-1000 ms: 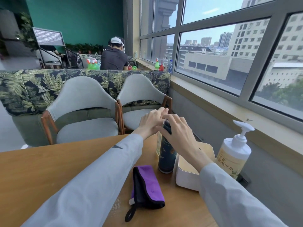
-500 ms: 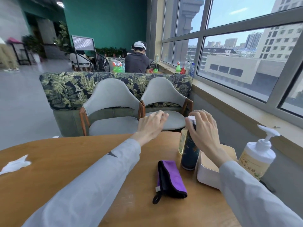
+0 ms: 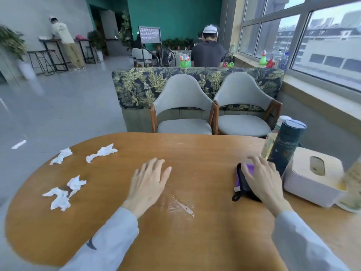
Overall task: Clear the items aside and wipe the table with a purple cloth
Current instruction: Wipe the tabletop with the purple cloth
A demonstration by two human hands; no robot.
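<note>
The purple cloth [image 3: 239, 178], folded with a black edge, lies on the right side of the wooden table [image 3: 175, 241]. My right hand [image 3: 262, 182] rests flat on top of it, fingers spread, and hides most of it. My left hand [image 3: 149, 182] hovers open over the table's middle, holding nothing. A dark bottle [image 3: 285, 147] stands at the right edge beside a yellowish bottle [image 3: 269, 145], a white tissue box [image 3: 312, 175] and a blurred pump bottle [image 3: 351, 184]. Several crumpled white tissues [image 3: 58, 198] lie on the table's left part.
A pale smear [image 3: 181, 205] marks the wood between my hands. Two grey chairs [image 3: 183, 110] stand beyond the far edge, with a leaf-patterned sofa back behind them. The window wall runs along the right. People stand farther back in the room.
Both hands left the dark bottle and came down toward me: the right onto the purple cloth, the left over the table's middle. The view swung left, showing the tissues.
</note>
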